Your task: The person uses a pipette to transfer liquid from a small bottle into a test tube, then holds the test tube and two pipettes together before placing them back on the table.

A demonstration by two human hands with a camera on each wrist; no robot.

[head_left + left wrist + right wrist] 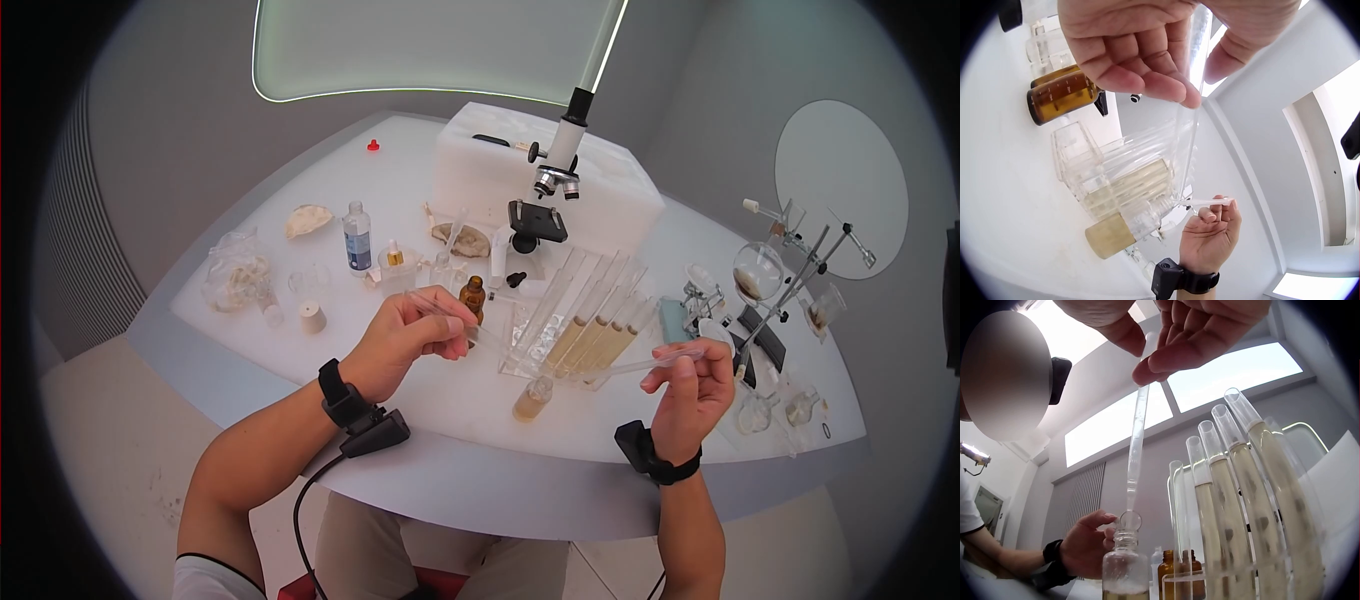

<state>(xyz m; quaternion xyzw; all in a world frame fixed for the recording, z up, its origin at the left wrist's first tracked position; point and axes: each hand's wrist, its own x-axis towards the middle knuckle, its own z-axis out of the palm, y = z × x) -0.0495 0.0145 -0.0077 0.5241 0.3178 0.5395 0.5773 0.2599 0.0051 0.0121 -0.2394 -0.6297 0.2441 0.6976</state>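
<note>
My left hand (410, 335) holds a clear glass test tube (1189, 144) between thumb and fingers, tilted with its mouth toward the right hand. Pinched in my right hand (692, 392) is a translucent plastic dropper (1137, 437), whose tip is right at the tube's mouth. A small clear bottle (533, 399) of yellowish liquid stands uncapped below them. Just behind it, a clear rack (1210, 578) holds several test tubes (598, 343), some with pale yellow liquid. Brown glass bottles (1063, 97) stand beyond my left hand.
A microscope (540, 215) stands behind the rack, before a white foam block (480, 165). At the right are metal stands with flasks (758, 270). To the left are a labelled bottle (357, 240), a plastic bag (237, 272) and a stopper (312, 318). The table's front edge (500, 480) is near my arms.
</note>
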